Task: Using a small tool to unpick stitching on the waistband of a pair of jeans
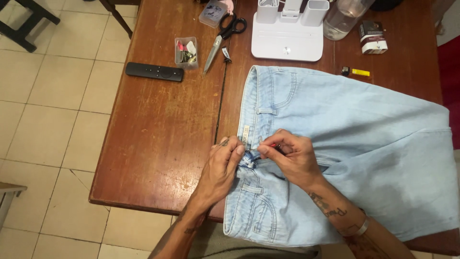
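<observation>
Light blue jeans (345,129) lie flat on a brown wooden table (158,139), waistband toward the left. My left hand (225,165) pinches the waistband at its middle, fingers closed on the denim. My right hand (290,153) sits just right of it, touching the same spot, and grips a small thin tool with a red part showing between the fingers. Both thumbs meet at the waistband where frayed threads show. Most of the tool is hidden inside my fist.
Scissors (223,38) with black handles, a small clear box of bits (186,52) and a black remote (154,72) lie at the table's far left. A white stand (287,41), a glass jar (342,19), a small carton (373,37) and a yellow lighter (357,72) sit behind the jeans.
</observation>
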